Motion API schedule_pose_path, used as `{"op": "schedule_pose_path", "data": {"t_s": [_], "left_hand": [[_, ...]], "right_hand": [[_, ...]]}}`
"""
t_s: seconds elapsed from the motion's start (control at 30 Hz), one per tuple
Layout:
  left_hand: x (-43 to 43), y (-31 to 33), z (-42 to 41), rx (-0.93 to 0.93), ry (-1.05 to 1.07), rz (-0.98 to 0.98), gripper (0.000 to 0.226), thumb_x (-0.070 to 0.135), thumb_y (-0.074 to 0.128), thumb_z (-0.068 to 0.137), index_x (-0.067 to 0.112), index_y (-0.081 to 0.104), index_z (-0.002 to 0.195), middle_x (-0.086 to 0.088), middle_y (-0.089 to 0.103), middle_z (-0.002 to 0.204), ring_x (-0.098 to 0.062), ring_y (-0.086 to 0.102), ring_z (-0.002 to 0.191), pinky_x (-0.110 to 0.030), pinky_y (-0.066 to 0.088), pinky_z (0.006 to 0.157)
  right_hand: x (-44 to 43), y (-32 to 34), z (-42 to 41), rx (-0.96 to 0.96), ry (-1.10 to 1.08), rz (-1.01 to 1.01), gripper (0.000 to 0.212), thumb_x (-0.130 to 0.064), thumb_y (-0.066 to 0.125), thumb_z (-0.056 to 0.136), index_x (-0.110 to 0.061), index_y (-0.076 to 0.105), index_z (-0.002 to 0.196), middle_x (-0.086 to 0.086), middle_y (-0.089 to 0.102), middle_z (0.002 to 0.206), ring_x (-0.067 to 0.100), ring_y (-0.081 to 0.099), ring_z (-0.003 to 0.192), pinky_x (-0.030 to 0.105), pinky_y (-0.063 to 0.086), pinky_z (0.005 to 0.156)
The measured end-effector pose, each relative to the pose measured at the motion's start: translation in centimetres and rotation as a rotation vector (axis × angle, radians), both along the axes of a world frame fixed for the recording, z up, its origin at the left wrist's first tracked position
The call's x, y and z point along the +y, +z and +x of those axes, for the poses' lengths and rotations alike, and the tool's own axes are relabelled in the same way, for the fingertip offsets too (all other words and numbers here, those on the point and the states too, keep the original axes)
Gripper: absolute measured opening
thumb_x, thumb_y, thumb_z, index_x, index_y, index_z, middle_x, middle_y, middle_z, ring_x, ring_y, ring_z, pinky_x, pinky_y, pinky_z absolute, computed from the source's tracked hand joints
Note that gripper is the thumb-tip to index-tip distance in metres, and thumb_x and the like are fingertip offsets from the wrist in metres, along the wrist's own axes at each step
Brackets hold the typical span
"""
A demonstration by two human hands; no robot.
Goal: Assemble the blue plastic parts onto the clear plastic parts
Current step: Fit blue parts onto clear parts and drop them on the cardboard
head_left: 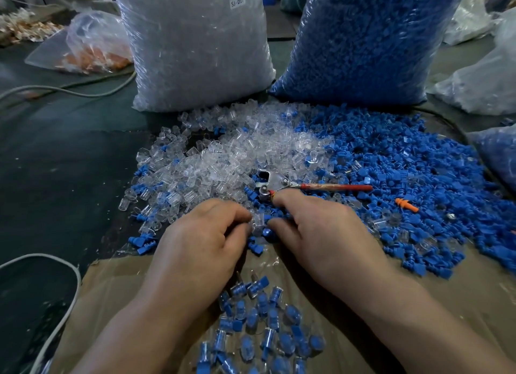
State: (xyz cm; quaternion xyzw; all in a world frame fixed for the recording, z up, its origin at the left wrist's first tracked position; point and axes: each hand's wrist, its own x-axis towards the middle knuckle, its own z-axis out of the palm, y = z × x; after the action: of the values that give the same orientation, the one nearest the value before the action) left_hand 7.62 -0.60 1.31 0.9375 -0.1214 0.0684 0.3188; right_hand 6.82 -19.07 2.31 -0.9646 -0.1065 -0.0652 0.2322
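**Seating a blue plug in a clear cap**

My left fingers (243,215) are curled tight round a small clear plastic cap (258,220), which sits between both hands at the near edge of the loose heaps. The left hand (201,242) looks firm on it. My right hand (318,228) has its thumb tip against a small blue plastic plug (268,232) just beside the cap. I cannot tell whether its fingers close under the plug.

To do this well, I would line the plug up with the cap's open mouth and press straight in without twisting.

Finished blue-in-clear pieces (265,323) lie on the brown cardboard sheet (117,284) nearest me. Further back on the bench (69,164) stand two tall transparent sacks. The left sack (195,46), with a white label, is full of clear caps. The right sack (363,38) is full of blue plugs. A crumpled clear bag (95,46) at far left holds orange bits.
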Motion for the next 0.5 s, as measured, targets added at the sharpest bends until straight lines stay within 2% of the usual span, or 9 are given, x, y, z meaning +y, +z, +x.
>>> {"op": "schedule_pose_path", "data": {"t_s": [0.03, 0.07, 0.13, 0.23, 0.3, 0.4, 0.43, 0.5], "left_hand": [[0.0, -0.1, 0.0, 0.018, 0.029, -0.053, 0.008, 0.037, 0.064, 0.089, 0.041, 0.069, 0.095, 0.025, 0.064, 0.085, 0.01, 0.058, 0.092, -0.012, 0.046, 0.066], [0.0, -0.1, 0.0, 0.05, 0.053, -0.124, 0.008, 0.038, 0.064, 0.088, 0.043, 0.067, 0.094, 0.026, 0.065, 0.088, 0.011, 0.06, 0.09, -0.012, 0.047, 0.061], [0.0, 0.0, -0.1, 0.126, 0.074, -0.275, 0.013, 0.037, 0.065, 0.088, 0.049, 0.064, 0.093, 0.03, 0.066, 0.091, 0.008, 0.065, 0.08, -0.014, 0.052, 0.052], [-0.2, 0.2, -0.3, 0.189, 0.06, -0.391, 0.022, 0.028, 0.067, 0.09, 0.049, 0.062, 0.088, 0.026, 0.069, 0.084, 0.004, 0.066, 0.068, -0.005, 0.046, 0.048], [-0.3, 0.3, -0.4, 0.197, 0.06, -0.427, 0.023, 0.025, 0.066, 0.091, 0.047, 0.062, 0.087, 0.023, 0.07, 0.082, 0.001, 0.068, 0.068, -0.009, 0.049, 0.048], [-0.1, 0.3, -0.3, 0.181, 0.1, -0.517, 0.013, 0.031, 0.065, 0.087, 0.044, 0.065, 0.088, 0.016, 0.073, 0.08, -0.005, 0.071, 0.069, -0.021, 0.057, 0.05], [0.1, 0.2, -0.2, 0.185, 0.121, -0.555, 0.012, 0.031, 0.066, 0.086, 0.043, 0.066, 0.087, 0.013, 0.074, 0.079, -0.005, 0.071, 0.068, -0.019, 0.055, 0.049], [0.5, 0.0, -0.2, 0.249, 0.138, -0.692, 0.015, 0.022, 0.069, 0.088, 0.037, 0.071, 0.085, 0.003, 0.074, 0.076, -0.01, 0.071, 0.066, -0.017, 0.053, 0.051]], "right_hand": [[-0.1, 0.1, 0.0, 0.01, -0.026, 0.073, 0.015, -0.049, 0.053, 0.094, -0.038, 0.045, 0.098, -0.015, 0.053, 0.07, 0.003, 0.052, 0.064, 0.02, 0.041, 0.054], [-0.2, 0.1, 0.0, 0.029, -0.05, 0.158, 0.018, -0.051, 0.057, 0.091, -0.039, 0.044, 0.094, -0.013, 0.056, 0.07, 0.003, 0.054, 0.065, 0.02, 0.04, 0.048], [-0.4, 0.1, 0.0, 0.072, -0.085, 0.312, 0.019, -0.052, 0.063, 0.087, -0.039, 0.049, 0.088, -0.02, 0.061, 0.079, 0.002, 0.057, 0.063, 0.024, 0.046, 0.051], [-0.5, 0.2, -0.2, 0.163, -0.085, 0.488, 0.01, -0.046, 0.066, 0.087, -0.041, 0.058, 0.091, -0.015, 0.065, 0.073, 0.008, 0.06, 0.055, 0.03, 0.053, 0.051], [-0.6, 0.3, -0.4, 0.206, -0.062, 0.569, 0.008, -0.038, 0.064, 0.091, -0.044, 0.059, 0.096, -0.013, 0.067, 0.067, 0.007, 0.063, 0.055, 0.031, 0.056, 0.054], [-0.6, 0.7, -0.7, 0.28, -0.039, 0.75, 0.017, -0.028, 0.063, 0.093, -0.044, 0.063, 0.097, -0.007, 0.069, 0.068, 0.009, 0.067, 0.059, 0.024, 0.055, 0.054], [-0.6, 0.7, -0.8, 0.291, -0.03, 0.766, 0.02, -0.027, 0.064, 0.093, -0.046, 0.064, 0.099, -0.008, 0.07, 0.07, 0.009, 0.068, 0.062, 0.024, 0.056, 0.056], [-0.5, 0.6, -1.0, 0.235, 0.01, 0.676, 0.022, -0.029, 0.065, 0.092, -0.05, 0.065, 0.099, -0.019, 0.071, 0.081, 0.002, 0.067, 0.072, 0.022, 0.057, 0.065]]}}
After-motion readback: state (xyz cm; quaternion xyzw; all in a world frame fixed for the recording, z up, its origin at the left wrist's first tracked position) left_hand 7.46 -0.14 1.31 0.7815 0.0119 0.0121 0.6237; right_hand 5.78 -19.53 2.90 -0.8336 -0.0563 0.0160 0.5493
